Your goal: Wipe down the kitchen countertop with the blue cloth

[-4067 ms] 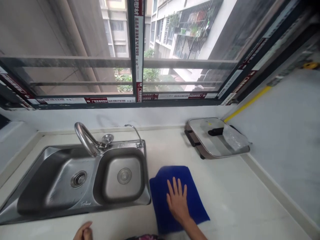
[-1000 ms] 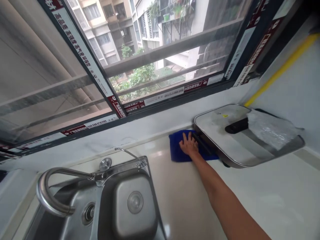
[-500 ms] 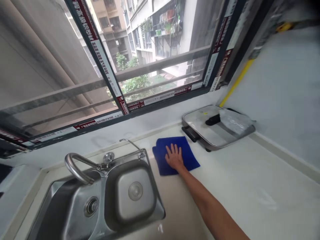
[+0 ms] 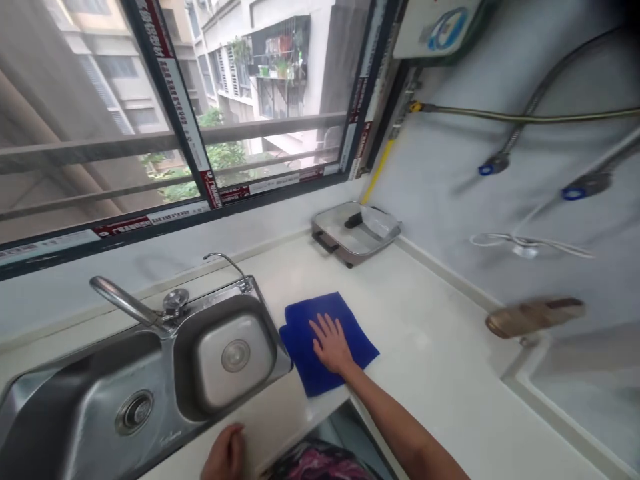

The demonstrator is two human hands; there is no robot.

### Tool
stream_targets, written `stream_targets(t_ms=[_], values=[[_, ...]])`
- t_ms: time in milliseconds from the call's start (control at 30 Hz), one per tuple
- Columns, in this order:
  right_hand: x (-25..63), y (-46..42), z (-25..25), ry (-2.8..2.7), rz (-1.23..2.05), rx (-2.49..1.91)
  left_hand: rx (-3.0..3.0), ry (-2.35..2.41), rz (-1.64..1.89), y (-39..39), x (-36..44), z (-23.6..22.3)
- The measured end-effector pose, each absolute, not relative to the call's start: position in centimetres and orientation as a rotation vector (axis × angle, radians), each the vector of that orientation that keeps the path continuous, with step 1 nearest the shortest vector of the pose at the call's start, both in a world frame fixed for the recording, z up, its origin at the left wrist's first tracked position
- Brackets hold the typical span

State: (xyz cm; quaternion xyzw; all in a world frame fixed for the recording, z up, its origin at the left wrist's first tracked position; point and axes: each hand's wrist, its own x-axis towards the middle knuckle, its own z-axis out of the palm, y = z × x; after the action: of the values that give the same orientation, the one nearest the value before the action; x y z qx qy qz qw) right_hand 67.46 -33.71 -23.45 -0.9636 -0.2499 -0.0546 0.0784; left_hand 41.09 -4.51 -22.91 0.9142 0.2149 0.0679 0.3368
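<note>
A folded blue cloth (image 4: 310, 365) lies on the counter just right of the sink. My right hand (image 4: 331, 345) rests flat on top of it, fingers spread and pointing toward the window. My left hand (image 4: 224, 455) is at the bottom of the view, by the counter's front edge below the sink. Its fingers are curled in and no object shows in them; the lower part of the hand is cut off by the frame.
A double steel sink (image 4: 186, 373) with a curved tap (image 4: 125, 303) and a thin spout (image 4: 227, 260) is at left. An electric pan with a lid (image 4: 345, 233) stands in the back corner. Hoses (image 4: 525, 119) and a brown fixture (image 4: 535, 317) line the right wall.
The view has turned right and tilted down. My right hand and the cloth sit nearer the counter's front edge, the hand still flat on it. My left hand has come into view.
</note>
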Motion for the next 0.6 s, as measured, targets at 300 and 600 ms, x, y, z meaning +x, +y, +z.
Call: stream_targets(t_ms=[300, 600], values=[[56.3, -47.2, -24.7, -0.145, -0.255, -3.077, 2.465, -0.585, 0.295, -12.6, 54.7, -22.3], [38.2, -55.8, -29.0, 0.622, -0.33, -3.123, 2.667, -0.683, 0.162, -16.7, 62.7, -23.9]])
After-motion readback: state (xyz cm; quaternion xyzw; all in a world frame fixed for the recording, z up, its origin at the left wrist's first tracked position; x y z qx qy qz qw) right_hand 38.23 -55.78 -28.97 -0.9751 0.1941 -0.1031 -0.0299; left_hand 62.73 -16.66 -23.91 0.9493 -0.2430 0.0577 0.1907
